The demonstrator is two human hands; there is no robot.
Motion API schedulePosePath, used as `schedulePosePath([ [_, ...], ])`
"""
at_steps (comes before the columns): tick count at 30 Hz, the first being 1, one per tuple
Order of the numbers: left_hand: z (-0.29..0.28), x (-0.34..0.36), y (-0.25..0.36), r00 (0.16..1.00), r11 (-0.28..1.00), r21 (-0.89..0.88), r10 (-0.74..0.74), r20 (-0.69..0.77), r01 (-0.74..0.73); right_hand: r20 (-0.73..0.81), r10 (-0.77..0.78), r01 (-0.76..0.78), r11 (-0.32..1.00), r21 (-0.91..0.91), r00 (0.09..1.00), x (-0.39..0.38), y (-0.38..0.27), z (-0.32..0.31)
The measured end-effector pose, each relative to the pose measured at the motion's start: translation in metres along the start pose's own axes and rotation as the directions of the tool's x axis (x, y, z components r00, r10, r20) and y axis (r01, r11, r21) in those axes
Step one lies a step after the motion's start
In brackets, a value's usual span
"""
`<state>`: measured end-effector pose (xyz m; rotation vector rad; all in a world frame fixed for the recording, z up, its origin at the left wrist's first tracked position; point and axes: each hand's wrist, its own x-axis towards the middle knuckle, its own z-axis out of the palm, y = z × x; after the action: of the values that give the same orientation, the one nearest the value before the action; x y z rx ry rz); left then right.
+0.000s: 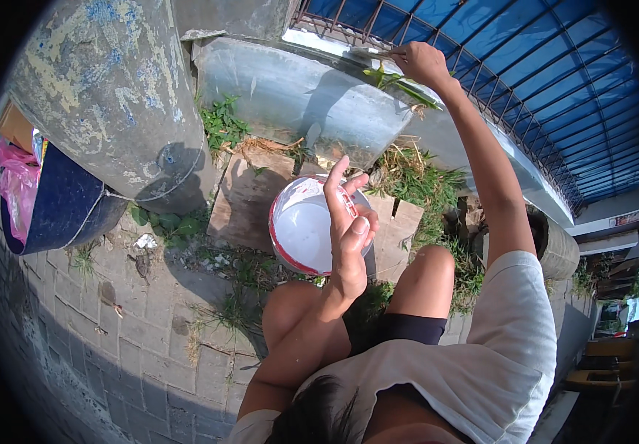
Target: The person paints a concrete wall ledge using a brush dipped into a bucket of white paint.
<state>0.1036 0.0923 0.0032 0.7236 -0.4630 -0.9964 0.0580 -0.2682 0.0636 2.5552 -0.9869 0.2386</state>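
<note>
My left hand [349, 240] is raised over a round bucket [278, 248] with a red and white rim. Its fingers are apart and hold nothing. White paint [301, 226] fills the lower part of the bucket and smears its inner wall. Far up at the wall, my right hand [421, 64] is closed round the handle of a paintbrush [375, 54]. The brush lies against the white ledge [327, 43] under a barred fence, its bristles hard to make out. A green leafy plant [386, 78] stands just below that hand.
A thick concrete pillar [112, 96] rises at the left, with a dark blue bin [60, 200] holding a pink plastic bag [19, 177] tied to it. Metal bars [534, 81] before blue sheeting run along the upper right. Grass [423, 177] and paving bricks [149, 355] surround the bucket.
</note>
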Motion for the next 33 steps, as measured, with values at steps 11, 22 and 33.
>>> schedulePosePath([
  [11,-0.007,-0.002,0.009,1.0,0.999,-0.033,0.002,-0.004,-0.002,0.105,0.257,-0.228,0.945,-0.234,0.961,-0.097,0.121,0.036],
  [22,0.004,-0.001,0.0,0.999,1.0,0.006,-0.011,0.035,0.011,-0.161,0.019,0.002,0.991,0.132,0.987,-0.002,-0.016,0.02],
  [33,0.009,0.0,-0.002,0.999,1.0,0.029,0.011,0.044,-0.013,-0.048,0.452,-0.455,0.881,-0.131,0.89,-0.124,0.124,0.048],
])
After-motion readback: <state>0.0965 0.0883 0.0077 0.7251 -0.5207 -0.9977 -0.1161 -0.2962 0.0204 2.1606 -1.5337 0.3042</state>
